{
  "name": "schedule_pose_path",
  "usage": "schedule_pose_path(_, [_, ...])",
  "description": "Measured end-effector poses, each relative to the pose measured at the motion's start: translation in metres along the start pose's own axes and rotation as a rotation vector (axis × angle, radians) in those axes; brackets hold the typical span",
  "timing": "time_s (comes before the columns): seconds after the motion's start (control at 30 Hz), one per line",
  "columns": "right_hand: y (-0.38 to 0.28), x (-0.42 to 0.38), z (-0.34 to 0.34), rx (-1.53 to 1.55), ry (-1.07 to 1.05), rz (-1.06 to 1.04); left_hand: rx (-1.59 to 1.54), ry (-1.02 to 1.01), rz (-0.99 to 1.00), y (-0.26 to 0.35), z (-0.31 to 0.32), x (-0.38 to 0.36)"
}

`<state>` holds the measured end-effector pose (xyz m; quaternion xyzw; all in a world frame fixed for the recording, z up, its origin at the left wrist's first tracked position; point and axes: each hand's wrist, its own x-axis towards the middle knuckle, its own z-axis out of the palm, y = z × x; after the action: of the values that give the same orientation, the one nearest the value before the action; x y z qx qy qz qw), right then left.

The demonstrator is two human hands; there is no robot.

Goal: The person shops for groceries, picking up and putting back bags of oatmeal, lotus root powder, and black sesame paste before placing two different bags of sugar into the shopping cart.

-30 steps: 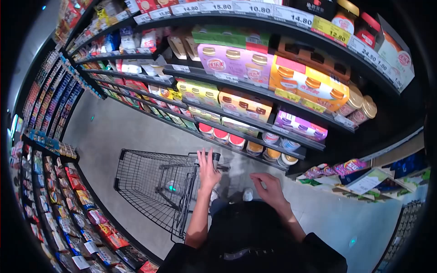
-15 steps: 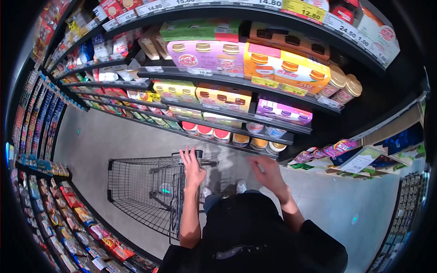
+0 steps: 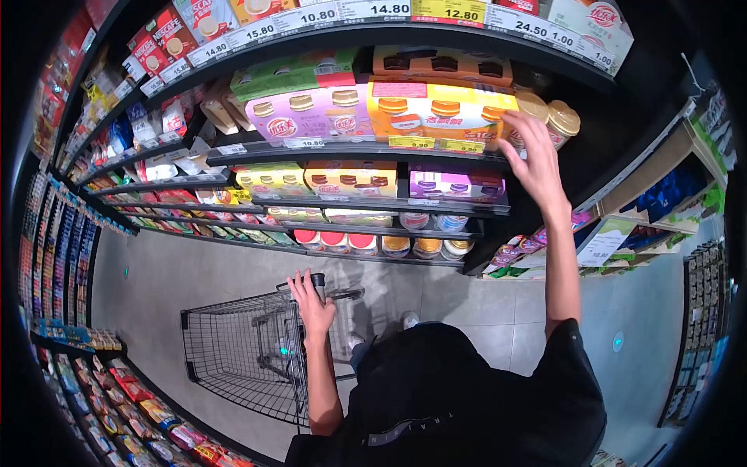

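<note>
My right hand (image 3: pixel 538 167) is raised to the shelf with its fingers apart. Its fingertips are right at the right end of a yellow-orange multipack of cup drinks (image 3: pixel 436 109), and nothing shows in the hand. Two gold-lidded cups (image 3: pixel 562 121) stand just behind and right of these fingers. To the left of the yellow pack sits a lilac multipack (image 3: pixel 311 115). Lower down, my left hand (image 3: pixel 313 313) rests at the handle (image 3: pixel 318 285) of a wire shopping cart (image 3: pixel 233 342), fingers stretched out rather than wrapped round it. Only bare wire shows in the cart's basket.
A price-tagged upper shelf edge (image 3: pixel 350 14) juts out above the multipacks. Smaller purple boxes (image 3: pixel 457 184) and lidded jars (image 3: pixel 395 246) fill the lower shelves. Bagged goods line a shelf (image 3: pixel 148 401) at lower left. A display stand (image 3: pixel 615 241) is on the right, beside grey floor.
My right hand has moved up and forward from near my body to the yellow-orange multipack. My left hand has stayed at the cart handle. The view has shifted slightly towards the shelf.
</note>
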<state>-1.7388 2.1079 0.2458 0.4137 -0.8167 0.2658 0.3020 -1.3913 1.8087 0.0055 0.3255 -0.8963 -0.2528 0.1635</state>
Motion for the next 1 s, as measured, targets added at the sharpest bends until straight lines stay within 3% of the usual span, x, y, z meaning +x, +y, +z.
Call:
schedule_pose_path(0.2, [0.013, 0.041, -0.006, -0.134, -0.124, -0.143, 0.116, 0.017, -0.05, 0.01, 0.004, 0.007])
schedule_pose_path(0.37, [0.021, 0.047, -0.003, -0.152, -0.226, -0.113, 0.012, 0.172, 0.17, 0.068, -0.023, 0.06])
schedule_pose_path(0.73, [0.027, 0.045, 0.012, -0.174, -0.266, -0.065, -0.092, 0.221, 0.541, 0.168, -0.044, 0.126])
schedule_pose_path(1.0, [0.031, 0.047, 0.014, -0.195, -0.276, -0.061, -0.379, 0.23, 0.559, 0.223, -0.029, 0.191])
